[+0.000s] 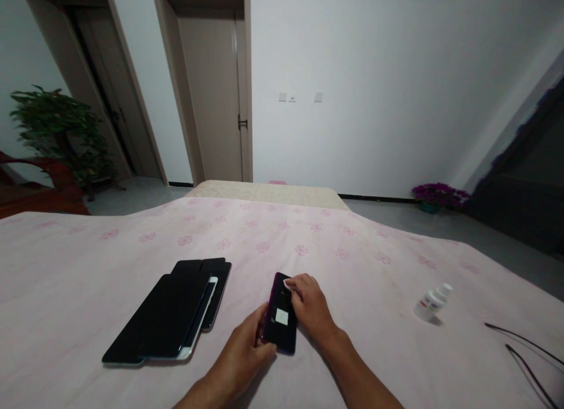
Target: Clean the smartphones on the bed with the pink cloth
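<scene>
A black smartphone with a purple edge lies in front of me on the pink floral cloth. My left hand grips its lower left side, thumb at the bottom corner and fingers along the edge. Over the upper part of the screen, my right hand is closed on a small white piece, perhaps a wipe, which touches the glass. A pale rectangle shows lower on the screen; whether it is a reflection or a label I cannot tell.
Several phones or tablets overlap in a dark pile on the left. To the right, a small white bottle lies tilted on the cloth. Two thin dark rods or cords reach in at the right edge. Doors and a wall stand beyond.
</scene>
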`<state>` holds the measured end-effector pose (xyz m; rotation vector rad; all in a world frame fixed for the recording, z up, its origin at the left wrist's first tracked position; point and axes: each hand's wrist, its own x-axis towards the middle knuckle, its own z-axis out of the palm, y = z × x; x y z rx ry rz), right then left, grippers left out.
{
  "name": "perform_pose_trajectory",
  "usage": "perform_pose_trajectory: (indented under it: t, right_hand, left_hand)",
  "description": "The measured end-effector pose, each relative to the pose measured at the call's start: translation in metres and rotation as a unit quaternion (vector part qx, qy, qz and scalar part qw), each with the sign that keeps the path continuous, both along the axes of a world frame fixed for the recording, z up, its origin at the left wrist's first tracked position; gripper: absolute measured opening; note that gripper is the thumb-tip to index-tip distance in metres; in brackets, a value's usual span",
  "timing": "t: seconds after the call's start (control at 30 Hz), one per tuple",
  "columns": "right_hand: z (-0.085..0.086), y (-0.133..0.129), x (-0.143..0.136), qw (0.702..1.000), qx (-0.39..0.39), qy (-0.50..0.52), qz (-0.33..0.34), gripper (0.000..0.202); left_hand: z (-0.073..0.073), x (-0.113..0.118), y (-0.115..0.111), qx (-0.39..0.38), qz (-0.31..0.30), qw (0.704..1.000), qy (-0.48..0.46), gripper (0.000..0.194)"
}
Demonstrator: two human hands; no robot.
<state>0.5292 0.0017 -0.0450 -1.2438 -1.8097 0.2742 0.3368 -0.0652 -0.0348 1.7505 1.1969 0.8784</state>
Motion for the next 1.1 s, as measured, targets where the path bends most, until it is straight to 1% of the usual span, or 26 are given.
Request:
perform_pose_trajectory:
  t: [0.07, 0.17, 0.23, 0.3, 0.37, 0.43, 0.5, 0.6, 0.7, 0.8, 0.93, 1.0, 1.1]
  right_hand:
    - [0.001, -0.003, 0.000, 0.999, 0.012, -0.006, 0.033, 0.032]
    - [0.003, -0.007, -0.001, 0.995, 0.021, -0.014, 0.100, 0.033]
    - [0.004, -0.008, -0.001, 0.992, 0.025, -0.019, 0.125, 0.033]
    - [0.003, -0.006, 0.000, 0.994, 0.022, -0.022, 0.104, 0.033]
    - [0.001, -0.003, 0.001, 0.998, 0.019, -0.027, 0.053, 0.032]
    - [-0.001, 0.002, 0.003, 0.999, 0.018, -0.039, 0.004, 0.031]
    - [-0.001, 0.005, 0.004, 0.998, 0.018, -0.051, -0.018, 0.030]
    - [-0.001, 0.007, 0.001, 0.997, 0.017, -0.069, -0.013, 0.031]
    - [-0.001, 0.007, -0.001, 0.997, 0.021, -0.077, -0.002, 0.033]
    - [-0.002, 0.007, 0.001, 0.997, 0.022, -0.070, -0.018, 0.031]
    - [-0.001, 0.005, 0.003, 0.997, 0.019, -0.067, -0.040, 0.029]
    - [0.001, 0.002, 0.002, 0.997, 0.018, -0.071, -0.027, 0.029]
    - [0.004, -0.005, 0.000, 0.996, 0.018, -0.073, 0.037, 0.030]
  left_hand:
    - [0.000, -0.004, -0.001, 0.029, -0.011, 0.999, 0.018, 0.069]
    - [0.000, -0.007, 0.000, 0.076, -0.026, 0.995, 0.051, 0.060]
    - [0.000, -0.008, 0.001, 0.095, -0.031, 0.992, 0.074, 0.058]
    - [0.001, -0.008, 0.001, 0.104, -0.037, 0.989, 0.098, 0.059]
    - [0.003, -0.008, 0.001, 0.117, -0.037, 0.983, 0.135, 0.060]
    - [0.005, -0.007, 0.000, 0.137, -0.030, 0.971, 0.192, 0.057]
    - [0.006, -0.005, -0.001, 0.160, -0.021, 0.954, 0.252, 0.052]
    - [0.001, -0.003, -0.001, 0.215, -0.012, 0.927, 0.308, 0.049]
    - [-0.013, -0.002, 0.001, 0.284, -0.012, 0.904, 0.318, 0.054]
    - [-0.024, -0.002, 0.004, 0.316, -0.025, 0.899, 0.301, 0.056]
    - [-0.027, -0.002, 0.005, 0.328, -0.031, 0.893, 0.306, 0.055]
    - [-0.026, -0.001, 0.005, 0.334, -0.032, 0.888, 0.315, 0.055]
    - [-0.027, 0.000, 0.005, 0.340, -0.034, 0.884, 0.319, 0.053]
